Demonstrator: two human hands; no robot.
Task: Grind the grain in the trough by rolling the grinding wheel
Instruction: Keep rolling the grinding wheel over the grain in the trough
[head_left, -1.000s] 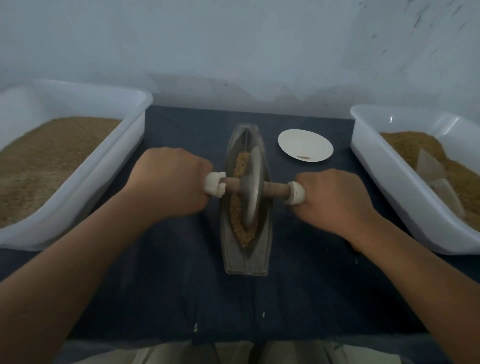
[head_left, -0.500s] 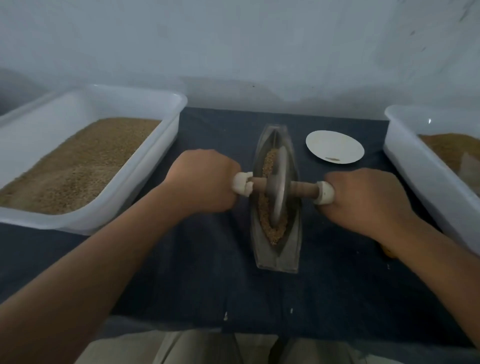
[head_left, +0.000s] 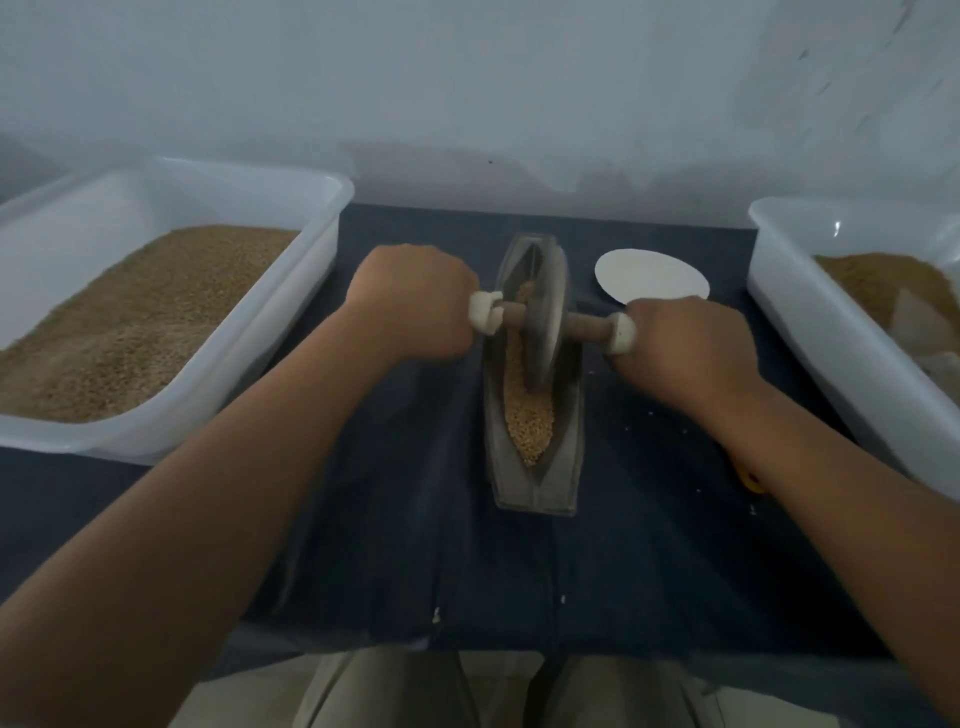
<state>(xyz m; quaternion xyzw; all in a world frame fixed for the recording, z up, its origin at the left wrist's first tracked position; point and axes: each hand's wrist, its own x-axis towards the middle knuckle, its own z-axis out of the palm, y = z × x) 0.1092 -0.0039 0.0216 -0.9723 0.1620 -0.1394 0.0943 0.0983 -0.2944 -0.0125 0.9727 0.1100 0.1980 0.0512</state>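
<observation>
Head camera: one grey, boat-shaped trough (head_left: 537, 486) lies on the bench (head_left: 395, 545) between the two grips. Its long axis runs straight away from the person, with a pointed hollow. One grey grinding wheel (head_left: 546, 317), motion-blurred, stands on edge in the far half of the trough. Its wooden axle (head_left: 587, 326) lies crosswise from grip to grip and is white-capped at both ends. The left grip (head_left: 415, 306) and the right grip (head_left: 685, 353) are each clenched round an axle end. Tan grain (head_left: 527, 415) fills the hollow nearer than the grips. Two white tubs hold grain: the left tub (head_left: 218, 171) outside the left grip, the right tub (head_left: 821, 353) outside the right. One white plate (head_left: 649, 278) lies just beyond the right grip.
</observation>
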